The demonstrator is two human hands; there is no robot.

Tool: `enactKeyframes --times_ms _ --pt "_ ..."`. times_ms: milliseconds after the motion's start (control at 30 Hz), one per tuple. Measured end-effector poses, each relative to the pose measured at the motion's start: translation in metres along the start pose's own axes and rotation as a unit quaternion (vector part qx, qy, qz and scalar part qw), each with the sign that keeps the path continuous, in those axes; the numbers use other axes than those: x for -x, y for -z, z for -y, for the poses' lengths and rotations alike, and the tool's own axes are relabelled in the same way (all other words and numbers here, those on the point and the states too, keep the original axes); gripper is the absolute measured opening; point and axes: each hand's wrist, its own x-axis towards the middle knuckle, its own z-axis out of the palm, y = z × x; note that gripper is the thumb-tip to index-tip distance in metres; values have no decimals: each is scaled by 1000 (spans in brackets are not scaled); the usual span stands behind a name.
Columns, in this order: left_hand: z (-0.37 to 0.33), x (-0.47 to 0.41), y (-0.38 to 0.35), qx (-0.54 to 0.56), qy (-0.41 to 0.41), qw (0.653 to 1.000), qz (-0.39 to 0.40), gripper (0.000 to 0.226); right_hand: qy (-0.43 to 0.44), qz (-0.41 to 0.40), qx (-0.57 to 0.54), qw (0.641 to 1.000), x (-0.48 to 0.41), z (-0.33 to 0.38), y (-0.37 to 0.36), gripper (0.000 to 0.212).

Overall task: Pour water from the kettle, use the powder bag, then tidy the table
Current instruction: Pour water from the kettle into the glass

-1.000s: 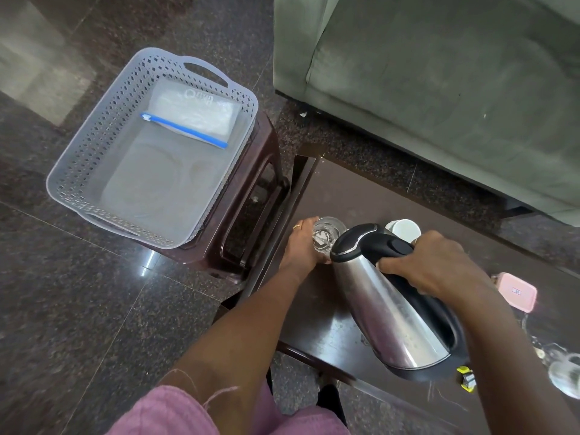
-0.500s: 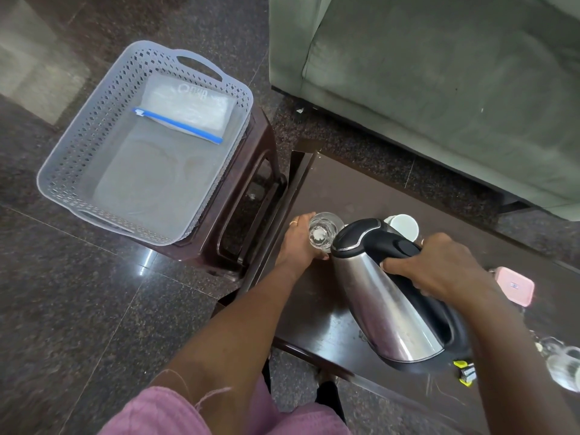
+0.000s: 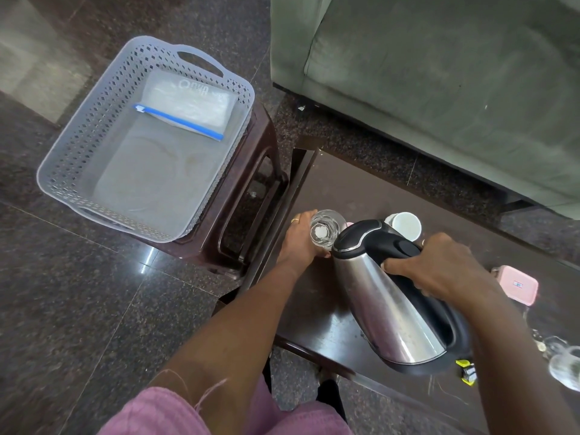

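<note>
A steel kettle (image 3: 379,299) with a black lid and handle is tilted to the left, its spout over a clear glass (image 3: 326,229) near the left end of the dark table (image 3: 342,189). My right hand (image 3: 439,268) grips the kettle's black handle. My left hand (image 3: 299,241) holds the glass from its left side. A clear powder bag (image 3: 191,103) with a blue zip strip lies in the far end of a grey basket (image 3: 78,146) to the left.
The basket sits on a dark brown stool (image 3: 248,183) beside the table. A white cup (image 3: 405,224) stands behind the kettle. A pink box (image 3: 518,285) and another clear glass (image 3: 565,368) are at the right. A green sofa (image 3: 439,73) stands beyond the table.
The kettle has tipped a little further toward the glass. Both hands keep their holds.
</note>
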Motion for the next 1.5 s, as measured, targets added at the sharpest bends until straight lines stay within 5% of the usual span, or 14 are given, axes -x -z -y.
enactKeyframes --times_ms 1500 --pt "4 0 -1 2 -8 1000 3 94 -35 14 16 999 11 13 10 38"
